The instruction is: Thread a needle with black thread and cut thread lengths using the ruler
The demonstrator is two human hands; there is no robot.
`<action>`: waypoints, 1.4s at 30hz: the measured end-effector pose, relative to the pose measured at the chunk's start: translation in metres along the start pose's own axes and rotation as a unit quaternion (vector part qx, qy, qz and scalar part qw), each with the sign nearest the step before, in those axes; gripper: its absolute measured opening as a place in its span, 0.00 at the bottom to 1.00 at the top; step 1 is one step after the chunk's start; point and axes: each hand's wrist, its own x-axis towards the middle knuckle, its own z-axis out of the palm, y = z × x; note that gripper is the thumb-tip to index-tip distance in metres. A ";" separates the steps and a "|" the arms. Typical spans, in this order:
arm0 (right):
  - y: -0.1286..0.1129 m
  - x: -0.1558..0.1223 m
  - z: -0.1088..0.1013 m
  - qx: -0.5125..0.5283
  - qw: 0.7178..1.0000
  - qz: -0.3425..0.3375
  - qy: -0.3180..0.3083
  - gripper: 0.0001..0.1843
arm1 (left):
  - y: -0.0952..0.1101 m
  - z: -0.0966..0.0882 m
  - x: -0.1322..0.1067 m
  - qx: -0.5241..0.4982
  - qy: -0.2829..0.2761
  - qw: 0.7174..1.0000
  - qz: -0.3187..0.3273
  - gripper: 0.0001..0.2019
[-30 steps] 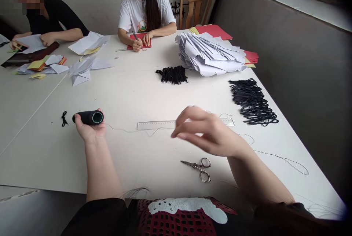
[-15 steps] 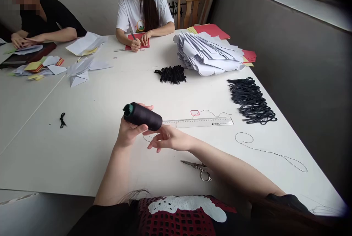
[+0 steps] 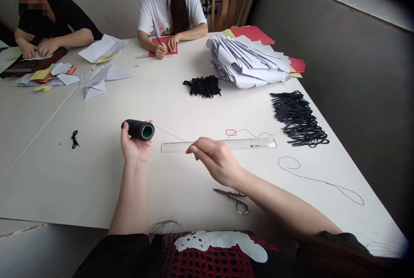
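My left hand (image 3: 136, 146) is wrapped round a spool of black thread (image 3: 134, 129), its hollow green core facing right. A single thread (image 3: 171, 133) runs taut from the spool down to my right hand (image 3: 213, 157), whose thumb and fingers pinch it. Under that thread lies a clear ruler (image 3: 239, 144), flat on the white table (image 3: 97, 187). A small pair of scissors (image 3: 231, 194) rests below my right wrist, partly covered by the forearm. Just above the ruler sits a small pink-outlined rectangle (image 3: 230, 132) with a loose thread across it.
Black cord loops (image 3: 299, 118) lie in a row at right, a smaller black bundle (image 3: 203, 86) farther back. A white paper stack (image 3: 247, 62) stands behind. A loose thread (image 3: 318, 179) curls near the right edge. Two people sit opposite; one writes on red paper (image 3: 170, 45).
My hands have moved apart: the left went left with the spool, which turned its open end rightward. My right hand shifted right, drawing out a taut thread.
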 end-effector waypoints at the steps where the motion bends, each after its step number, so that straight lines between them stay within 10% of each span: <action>1: -0.003 -0.002 -0.002 -0.013 0.999 -0.047 0.013 0.15 | 0.005 -0.006 0.007 -0.001 0.024 1.000 0.014 0.14; 6: -0.021 -0.006 -0.021 -0.061 0.974 -0.207 0.071 0.14 | 0.032 -0.038 0.038 0.051 0.085 0.990 0.095 0.14; 11: -0.029 -0.003 -0.042 -0.249 0.961 -0.040 -0.114 0.26 | 0.049 -0.047 0.039 0.030 0.087 0.984 0.154 0.12; 17: -0.011 0.004 -0.048 -0.298 0.952 -0.010 0.064 0.12 | 0.043 -0.019 0.006 0.083 -0.064 0.977 0.185 0.18; 22: 0.009 0.009 -0.017 -0.007 0.994 0.098 -0.038 0.19 | 0.009 0.010 -0.036 0.132 -0.216 0.956 0.150 0.30; 28: 0.033 0.007 0.026 0.364 0.900 0.192 -0.143 0.29 | -0.018 0.014 -0.055 0.213 -0.377 0.901 0.006 0.29; 34: 0.037 0.007 0.025 0.350 0.902 0.188 -0.172 0.13 | -0.018 0.013 -0.050 0.184 -0.371 0.910 -0.011 0.25; 42: 0.019 0.003 0.006 0.183 0.968 0.150 -0.081 0.24 | -0.013 0.012 -0.031 0.126 -0.210 0.969 0.026 0.23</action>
